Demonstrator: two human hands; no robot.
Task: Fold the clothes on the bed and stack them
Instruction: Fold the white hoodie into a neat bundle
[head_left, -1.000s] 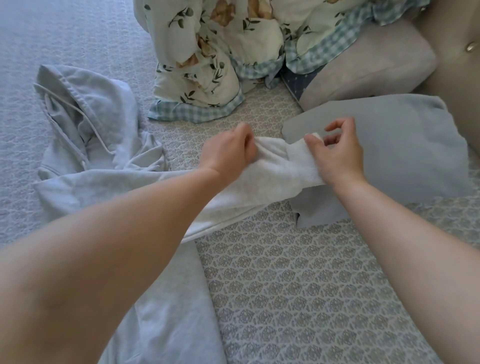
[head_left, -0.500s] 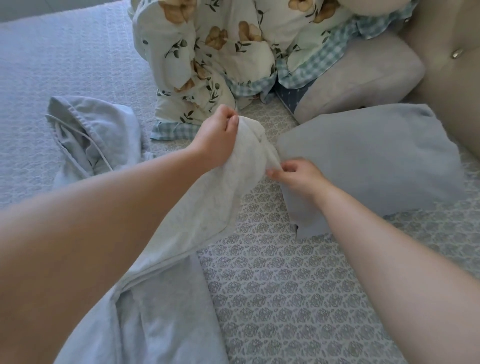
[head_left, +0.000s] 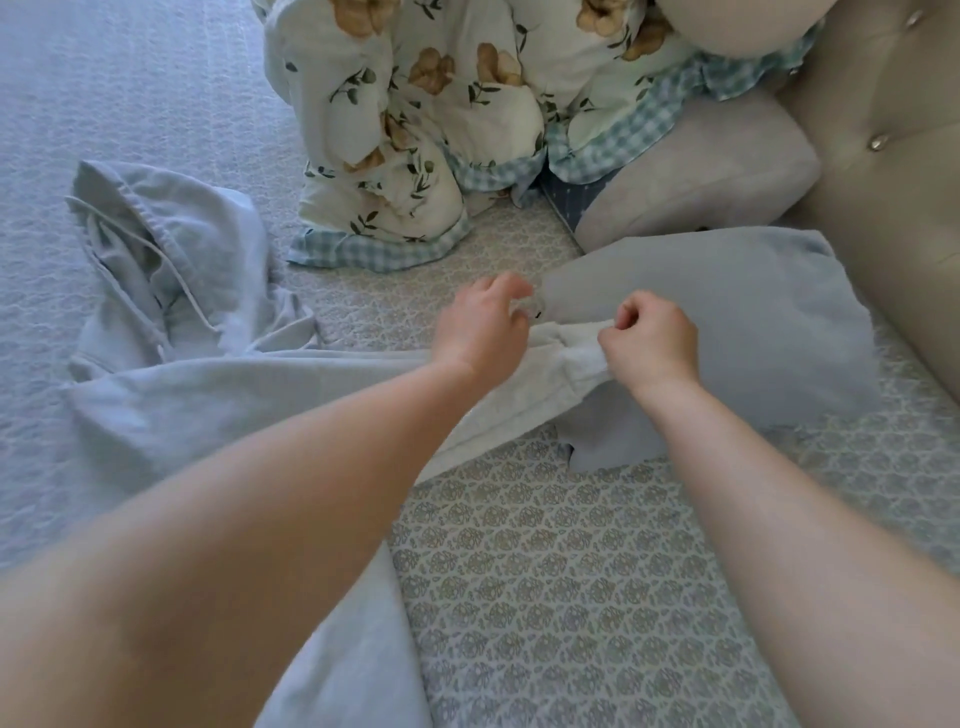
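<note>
A pale blue hoodie (head_left: 171, 400) lies spread on the bed (head_left: 545, 571), its hood (head_left: 156, 249) at about 10 o'clock in the view and its body running down to 7 o'clock. One sleeve (head_left: 524, 384) stretches from the body toward the centre, where both hands meet it. The right hand (head_left: 649, 343) has its fingers curled, pinching the white cuff (head_left: 582, 358) at the sleeve's end. The left hand (head_left: 480, 327) lies over the sleeve just to 9 o'clock of the cuff, fingers bent; it seems to pinch a fold of the fabric at its fingertips, though the blur there leaves that unsure. The cuff rests against the near edge of a folded grey garment (head_left: 727, 322) lying at 3 o'clock of the hands. A floral quilt (head_left: 426, 130) with a checked border is heaped at 12 o'clock, and a grey pillow (head_left: 701, 176) sits at 2 o'clock beside a tufted headboard (head_left: 883, 182).
</note>
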